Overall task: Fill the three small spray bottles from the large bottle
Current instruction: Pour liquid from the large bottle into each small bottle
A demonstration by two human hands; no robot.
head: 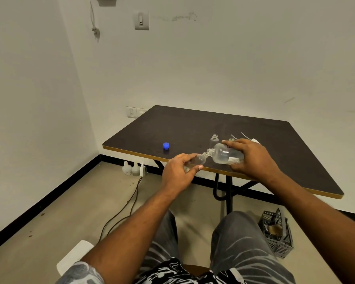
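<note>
My right hand [252,158] grips the large clear bottle [223,154], tipped on its side with the open neck pointing left. Its mouth meets the mouth of a small clear spray bottle [199,159], held tilted in my left hand [179,171] at the table's front edge. Another small bottle [214,140] stands upright and uncapped just behind the large one. The rim of a third small bottle [231,139] peeks out behind my right fingers. The blue cap [166,146] lies alone to the left on the dark table [193,126]. White spray tops with dip tubes [252,139] lie behind my right hand.
The table stands against a white wall, in a corner. On the floor are white jugs [131,168] and cables under the left side, and a black crate [277,232] to the right of my knees.
</note>
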